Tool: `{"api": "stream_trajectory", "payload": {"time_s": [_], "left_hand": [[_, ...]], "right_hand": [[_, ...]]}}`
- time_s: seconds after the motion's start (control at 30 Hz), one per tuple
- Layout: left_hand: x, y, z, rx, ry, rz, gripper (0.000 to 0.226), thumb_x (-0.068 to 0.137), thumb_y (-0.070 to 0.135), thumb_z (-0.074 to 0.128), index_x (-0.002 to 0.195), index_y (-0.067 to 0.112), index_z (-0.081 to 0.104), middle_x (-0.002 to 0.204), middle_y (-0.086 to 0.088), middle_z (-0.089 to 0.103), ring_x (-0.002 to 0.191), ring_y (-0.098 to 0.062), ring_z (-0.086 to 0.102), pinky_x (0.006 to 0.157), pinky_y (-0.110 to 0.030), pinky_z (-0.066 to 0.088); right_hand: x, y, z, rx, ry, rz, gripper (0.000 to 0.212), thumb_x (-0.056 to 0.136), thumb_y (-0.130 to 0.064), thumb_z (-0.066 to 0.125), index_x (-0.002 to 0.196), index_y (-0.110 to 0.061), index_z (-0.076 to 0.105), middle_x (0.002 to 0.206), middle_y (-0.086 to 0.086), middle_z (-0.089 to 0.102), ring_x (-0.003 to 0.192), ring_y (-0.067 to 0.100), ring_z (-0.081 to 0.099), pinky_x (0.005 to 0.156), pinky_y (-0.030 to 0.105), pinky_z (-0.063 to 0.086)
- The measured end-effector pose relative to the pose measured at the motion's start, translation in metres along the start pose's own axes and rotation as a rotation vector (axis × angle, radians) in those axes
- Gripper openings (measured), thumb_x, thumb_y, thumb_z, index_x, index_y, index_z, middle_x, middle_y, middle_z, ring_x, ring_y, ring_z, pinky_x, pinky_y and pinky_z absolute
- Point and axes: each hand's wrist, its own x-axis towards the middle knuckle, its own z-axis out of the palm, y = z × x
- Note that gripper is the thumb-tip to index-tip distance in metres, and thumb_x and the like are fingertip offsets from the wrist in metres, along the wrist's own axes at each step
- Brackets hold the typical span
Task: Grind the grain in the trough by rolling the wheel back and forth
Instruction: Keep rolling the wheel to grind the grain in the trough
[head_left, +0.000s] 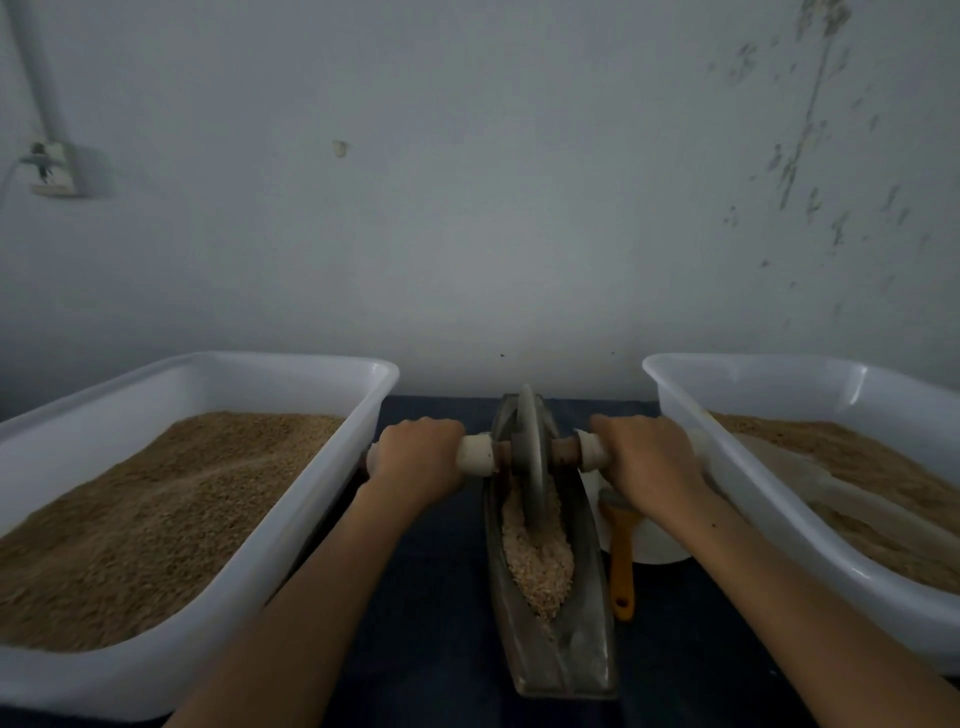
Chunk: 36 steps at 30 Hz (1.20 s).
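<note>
Grain (540, 551) lay pale and cracked along the groove of the trough (587, 644), a narrow boat-shaped vessel running near to far down the middle of the dark counter (441, 597). The wheel (527, 447) stood upright on its edge toward the far end of the trough, its rim sunk in the grain. An axle (563, 451) ran through its hub, with a pale grip on either side. The left hand (418, 457) was wrapped round the left grip and the right hand (647, 457) round the right one, both clenched knuckles-up.

The wheel looked like stone or metal, so probably heavy, stiff and ready to tip if pushed unevenly; the two grips, held level, seemed the only sound place to take it. The grain would be loose and light, apt to creep up the sloping walls and spill.

A left tub (208, 379) and a right tub (753, 379), both white and holding brown grain, flanked the trough. A yellow-handled brush (622, 566) lay just right of it, beside a white dish (654, 545).
</note>
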Motion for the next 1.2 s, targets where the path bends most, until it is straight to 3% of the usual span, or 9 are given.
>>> {"api": "stream_trajectory", "payload": {"time_s": [0.17, 0.33, 0.43, 0.5, 0.6, 0.8, 0.93, 1.07, 1.2], "left_hand": [[0.001, -0.002, -0.001, -0.017, -0.106, -0.006, 0.029, 0.082, 0.031, 0.066, 0.107, 0.019, 0.056, 0.103, -0.002, 0.064, 0.094, -0.019, 0.061, 0.077, -0.031, 0.043], [0.003, -0.005, -0.010, -0.092, -0.412, -0.010, 0.047, 0.077, 0.031, 0.073, 0.118, 0.016, 0.056, 0.109, -0.005, 0.063, 0.098, -0.021, 0.060, 0.088, -0.036, 0.049], [0.003, -0.005, -0.014, -0.118, -0.484, 0.020, 0.046, 0.077, 0.030, 0.074, 0.117, 0.015, 0.057, 0.098, -0.001, 0.061, 0.089, -0.017, 0.058, 0.084, -0.033, 0.048], [0.003, -0.004, -0.015, -0.118, -0.470, 0.024, 0.042, 0.077, 0.031, 0.074, 0.114, 0.014, 0.059, 0.088, 0.002, 0.057, 0.082, -0.016, 0.057, 0.080, -0.032, 0.048], [0.004, -0.003, -0.013, -0.094, -0.400, 0.004, 0.042, 0.076, 0.033, 0.074, 0.113, 0.017, 0.059, 0.098, -0.002, 0.062, 0.090, -0.020, 0.060, 0.084, -0.035, 0.048], [0.001, -0.004, -0.001, -0.051, -0.117, -0.015, 0.029, 0.081, 0.031, 0.066, 0.107, 0.022, 0.055, 0.103, -0.001, 0.064, 0.093, -0.018, 0.061, 0.076, -0.031, 0.045], [-0.001, 0.001, 0.000, -0.001, -0.013, -0.029, 0.023, 0.085, 0.029, 0.060, 0.106, 0.022, 0.053, 0.107, -0.002, 0.063, 0.096, -0.022, 0.061, 0.072, -0.030, 0.039], [0.001, 0.002, -0.005, 0.060, -0.087, -0.004, 0.029, 0.084, 0.029, 0.064, 0.110, 0.020, 0.056, 0.108, -0.003, 0.064, 0.098, -0.021, 0.061, 0.075, -0.030, 0.042], [0.004, -0.001, -0.013, 0.017, -0.333, 0.029, 0.040, 0.078, 0.033, 0.072, 0.112, 0.017, 0.059, 0.105, -0.004, 0.065, 0.095, -0.021, 0.061, 0.085, -0.035, 0.049]], "right_hand": [[0.002, 0.001, 0.001, -0.040, 0.010, -0.029, 0.022, 0.086, -0.020, 0.059, 0.081, -0.026, 0.039, 0.091, -0.002, 0.063, 0.089, 0.021, 0.061, 0.071, 0.029, 0.035], [0.007, 0.003, -0.018, -0.050, -0.348, -0.048, 0.014, 0.082, -0.024, 0.065, 0.085, -0.024, 0.051, 0.091, -0.001, 0.062, 0.076, 0.014, 0.054, 0.067, 0.027, 0.041], [0.007, 0.006, -0.029, 0.025, -0.563, -0.032, 0.013, 0.082, -0.027, 0.067, 0.087, -0.023, 0.056, 0.083, -0.003, 0.059, 0.079, 0.015, 0.059, 0.066, 0.026, 0.045], [0.007, 0.006, -0.030, 0.042, -0.595, -0.022, 0.013, 0.081, -0.026, 0.068, 0.086, -0.022, 0.057, 0.080, -0.003, 0.059, 0.078, 0.015, 0.061, 0.063, 0.024, 0.044], [0.008, 0.004, -0.021, 0.009, -0.491, -0.017, 0.013, 0.082, -0.024, 0.065, 0.080, -0.024, 0.053, 0.079, -0.004, 0.057, 0.077, 0.015, 0.059, 0.066, 0.026, 0.044], [0.005, 0.002, 0.004, -0.067, -0.021, -0.023, 0.029, 0.081, -0.024, 0.065, 0.077, -0.029, 0.037, 0.084, -0.006, 0.059, 0.084, 0.018, 0.060, 0.069, 0.028, 0.032], [0.002, 0.003, 0.007, -0.058, 0.042, -0.011, 0.024, 0.084, -0.024, 0.061, 0.082, -0.028, 0.038, 0.088, -0.005, 0.063, 0.084, 0.018, 0.059, 0.068, 0.028, 0.030], [0.006, 0.005, -0.005, -0.019, -0.205, 0.010, 0.018, 0.082, -0.025, 0.064, 0.081, -0.027, 0.046, 0.090, -0.003, 0.062, 0.077, 0.014, 0.054, 0.068, 0.026, 0.039], [0.007, 0.007, -0.022, 0.040, -0.552, 0.013, 0.012, 0.080, -0.026, 0.068, 0.081, -0.022, 0.057, 0.081, -0.003, 0.060, 0.074, 0.013, 0.059, 0.057, 0.022, 0.041]]}}
